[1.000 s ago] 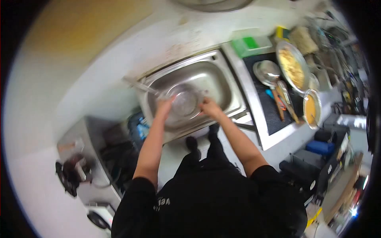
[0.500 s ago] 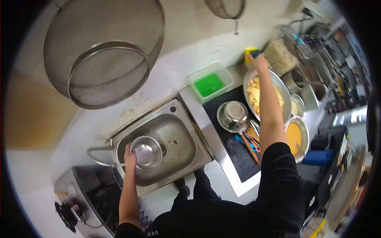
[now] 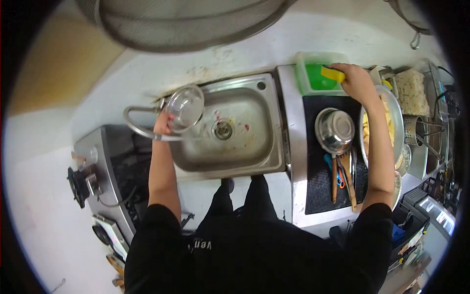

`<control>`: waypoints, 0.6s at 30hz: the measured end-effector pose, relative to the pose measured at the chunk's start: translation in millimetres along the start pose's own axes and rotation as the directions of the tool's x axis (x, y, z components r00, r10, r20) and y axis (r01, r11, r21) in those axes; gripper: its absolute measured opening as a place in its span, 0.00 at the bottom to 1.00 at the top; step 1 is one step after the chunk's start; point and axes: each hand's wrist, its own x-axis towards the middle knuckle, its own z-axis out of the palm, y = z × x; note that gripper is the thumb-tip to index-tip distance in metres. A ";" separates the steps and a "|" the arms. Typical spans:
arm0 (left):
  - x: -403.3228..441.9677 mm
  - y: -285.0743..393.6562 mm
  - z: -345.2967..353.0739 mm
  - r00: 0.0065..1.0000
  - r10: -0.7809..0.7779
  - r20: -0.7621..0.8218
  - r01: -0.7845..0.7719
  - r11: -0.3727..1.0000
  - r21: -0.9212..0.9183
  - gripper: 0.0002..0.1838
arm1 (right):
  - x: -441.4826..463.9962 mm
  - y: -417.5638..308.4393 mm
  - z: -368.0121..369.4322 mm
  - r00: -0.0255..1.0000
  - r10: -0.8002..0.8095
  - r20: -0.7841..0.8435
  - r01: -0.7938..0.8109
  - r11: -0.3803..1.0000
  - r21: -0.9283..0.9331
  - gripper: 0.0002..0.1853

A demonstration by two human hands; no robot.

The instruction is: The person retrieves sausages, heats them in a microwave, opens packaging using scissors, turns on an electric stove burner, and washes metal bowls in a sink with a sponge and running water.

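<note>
My left hand (image 3: 163, 123) grips the rim of a shiny metal bowl (image 3: 186, 109), tilted over the left end of the steel sink (image 3: 245, 147), close to the faucet (image 3: 139, 131). In my right hand (image 3: 357, 83) is a yellow sponge (image 3: 333, 74) with a dark scouring side. The sponge is over a translucent plastic tub (image 3: 302, 78) of green liquid; whether it touches the liquid I cannot tell. Below the tub, an upturned metal pot (image 3: 335, 131) rests on a black mat (image 3: 318, 196).
Wooden-handled utensils (image 3: 346, 179) and blue-and-orange scissors (image 3: 340, 181) lie beside the pot. A large basin (image 3: 400, 117) of pale cut pieces stands under my right forearm. Food scraps surround the sink drain (image 3: 223, 130). A big mesh strainer (image 3: 196, 24) hangs on the wall.
My right hand has brought the sponge from the back corner beyond the basin to above the green tub. My left hand has lifted and tilted the bowl toward the faucet. The view has turned.
</note>
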 end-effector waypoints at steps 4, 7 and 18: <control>-65.5 57.2 35.8 0.994 -0.109 0.018 0.106 0.985 0.135 0.36 | 28.6 28.5 66.8 0.969 0.063 0.240 -0.017 0.981 -0.191 0.23; -58.4 63.0 30.9 0.996 -0.074 0.053 0.066 0.989 0.134 0.40 | 26.3 -10.8 35.2 0.990 0.100 0.101 -0.086 0.987 -0.133 0.24; -98.9 75.8 31.2 0.961 0.010 0.276 0.015 0.996 -0.089 0.29 | 3.4 -239.9 74.1 0.965 -0.167 -0.203 0.240 0.877 0.417 0.33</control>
